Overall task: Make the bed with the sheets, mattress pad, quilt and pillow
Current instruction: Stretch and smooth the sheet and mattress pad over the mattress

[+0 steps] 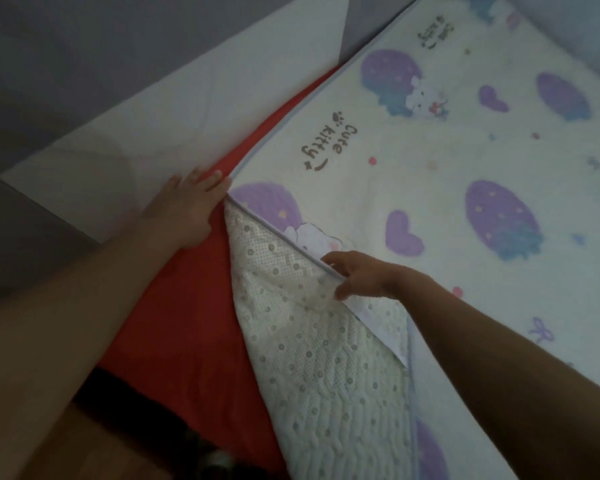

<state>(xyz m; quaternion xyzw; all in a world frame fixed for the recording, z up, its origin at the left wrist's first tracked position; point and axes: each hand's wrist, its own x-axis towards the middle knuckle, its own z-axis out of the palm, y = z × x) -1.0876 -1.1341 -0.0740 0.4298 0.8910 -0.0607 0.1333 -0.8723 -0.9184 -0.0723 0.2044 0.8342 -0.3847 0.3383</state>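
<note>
A white mattress pad [447, 161] printed with purple strawberries, hearts and "Cute Kitty" covers the bed. Its near-left corner is folded back, showing a white dotted underside [312, 358]. My right hand [357, 277] pinches the pad's folded grey-trimmed edge, thumb below and fingers on top. A red sheet [174, 317] lies uncovered beside the fold. My left hand [187, 206] rests flat with straight fingers on the red sheet, fingertips at the pad's edge. No quilt or pillow is clearly in view.
A pale headboard panel [146, 112] runs along the bed's left side against a grey wall [66, 46]. Wooden floor [94, 445] shows at the bottom left, with a dark gap under the bed. A bluish fabric bundle [575, 32] lies at the top right.
</note>
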